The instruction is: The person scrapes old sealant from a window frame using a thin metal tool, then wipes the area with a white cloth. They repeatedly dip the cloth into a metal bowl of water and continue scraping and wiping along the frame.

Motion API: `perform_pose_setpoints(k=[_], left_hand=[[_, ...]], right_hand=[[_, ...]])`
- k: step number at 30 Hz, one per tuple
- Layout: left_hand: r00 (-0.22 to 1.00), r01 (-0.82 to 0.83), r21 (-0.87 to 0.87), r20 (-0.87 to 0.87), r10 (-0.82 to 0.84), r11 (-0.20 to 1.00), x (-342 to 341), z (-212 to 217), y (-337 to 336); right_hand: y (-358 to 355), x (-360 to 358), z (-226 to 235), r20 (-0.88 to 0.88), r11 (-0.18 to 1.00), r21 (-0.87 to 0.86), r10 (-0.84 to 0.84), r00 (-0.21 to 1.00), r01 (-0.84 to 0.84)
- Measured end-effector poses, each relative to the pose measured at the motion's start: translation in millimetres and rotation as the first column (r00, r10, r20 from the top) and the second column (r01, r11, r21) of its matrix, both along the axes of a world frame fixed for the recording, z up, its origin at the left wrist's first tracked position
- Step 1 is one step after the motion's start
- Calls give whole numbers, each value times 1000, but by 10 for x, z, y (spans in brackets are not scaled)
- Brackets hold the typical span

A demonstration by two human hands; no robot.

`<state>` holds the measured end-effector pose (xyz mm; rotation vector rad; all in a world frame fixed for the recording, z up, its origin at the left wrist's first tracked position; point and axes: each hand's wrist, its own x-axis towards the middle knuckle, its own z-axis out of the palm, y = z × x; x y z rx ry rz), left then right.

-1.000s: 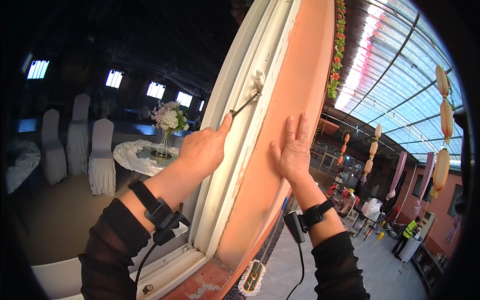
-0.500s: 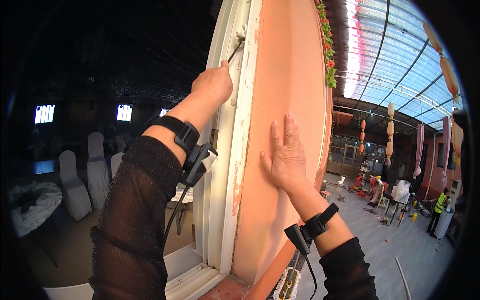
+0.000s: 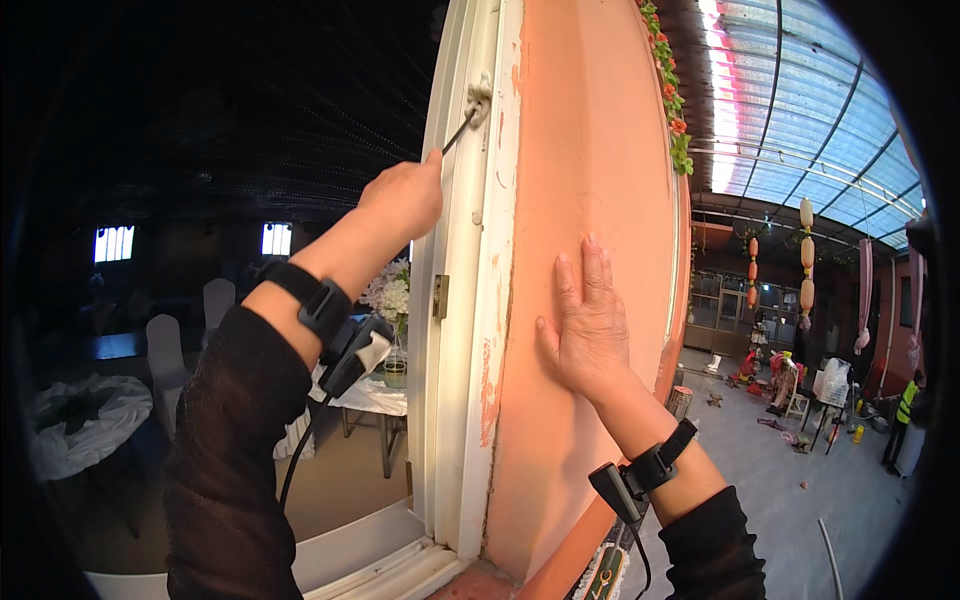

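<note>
My left hand (image 3: 402,200) is raised and closed around a tool with a thin dark shaft (image 3: 458,134); its handle is hidden in my fist. The shaft's far end meets a crumpled whitish lump (image 3: 479,103) on the white window frame (image 3: 466,330). Whether the lump is a rag or loose filler I cannot tell. My right hand (image 3: 592,330) lies flat, fingers stretched upward, against the orange-pink wall (image 3: 570,130) beside the frame. Both wrists wear black straps with small corded devices.
Through the opening at left are a cloth-covered table (image 3: 90,425), covered chairs (image 3: 165,350) and white flowers (image 3: 388,292). Artificial flowers (image 3: 670,90) hang along the wall's edge. At right, a person in a yellow vest (image 3: 905,410) stands in a roofed yard with scattered items.
My left hand and the tool have moved down along the frame, and the whitish lump sits lower too. My right hand stays flat on the wall. The view has shifted slightly left.
</note>
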<state>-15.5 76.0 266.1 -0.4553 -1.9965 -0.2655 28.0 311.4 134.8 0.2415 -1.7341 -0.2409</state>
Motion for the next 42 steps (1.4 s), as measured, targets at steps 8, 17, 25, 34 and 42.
perform_pose_setpoints(k=[8, 17, 25, 34, 42], left_hand=[[985, 154, 184, -102, -137, 971, 40, 417, 308], [957, 234, 53, -188, -221, 971, -216, 193, 141], [979, 174, -42, -97, -178, 984, -127, -446, 26], [972, -167, 118, -147, 183, 979, 97, 1035, 415], [933, -341, -91, -153, 325, 936, 35, 456, 354]], right_hand=[[14, -2, -5, -2, 1000, 2, 9, 1000, -9], [9, -17, -12, 10, 1000, -22, 20, 1000, -20], [-8, -15, -7, -17, 1000, -15, 26, 1000, -26], [64, -40, -28, -42, 997, 18, 74, 996, -73], [66, -44, -20, -74, 993, 19, 117, 990, -116]])
